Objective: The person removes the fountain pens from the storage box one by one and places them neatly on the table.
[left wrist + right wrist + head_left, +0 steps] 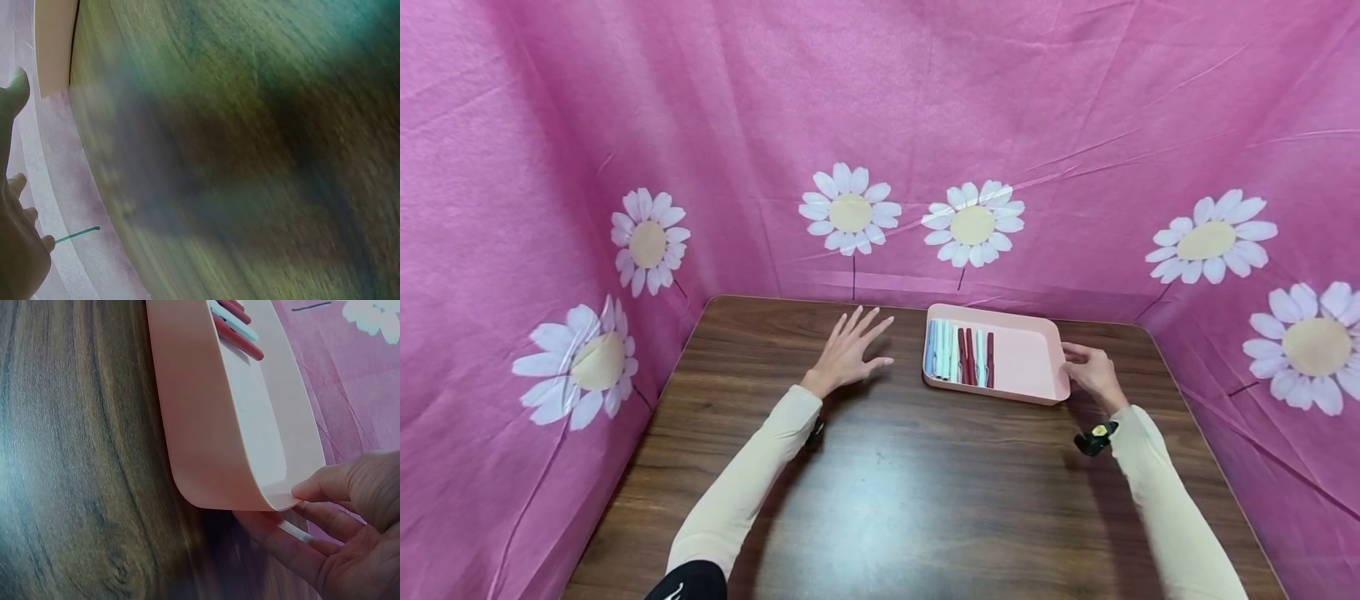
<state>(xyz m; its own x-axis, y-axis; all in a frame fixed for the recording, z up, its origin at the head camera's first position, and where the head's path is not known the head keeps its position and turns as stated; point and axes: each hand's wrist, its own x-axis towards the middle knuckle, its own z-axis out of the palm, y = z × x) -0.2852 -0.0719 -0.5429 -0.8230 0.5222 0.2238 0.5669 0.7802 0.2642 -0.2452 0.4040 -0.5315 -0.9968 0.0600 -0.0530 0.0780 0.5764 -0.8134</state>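
A shallow pink tray [1030, 354] lies near the far edge of the table. In its left part several pens [967, 354] stand side by side: blue, pale mint and dark red. My right hand [1093, 375] grips the tray's right end. In the right wrist view the thumb [312, 484] is on the rim and the fingers [281, 544] reach beneath the wall. Left of the tray, my left hand [848, 354] is spread palm down over the table with nothing in it. The left wrist view catches a piece of the tray wall [55, 50] beyond the left thumb.
The brown wooden table [880, 492] is bordered by a pink curtain [910, 100] with daisies at the back and both sides. A dark wrist device [1096, 437] sits at my right sleeve.
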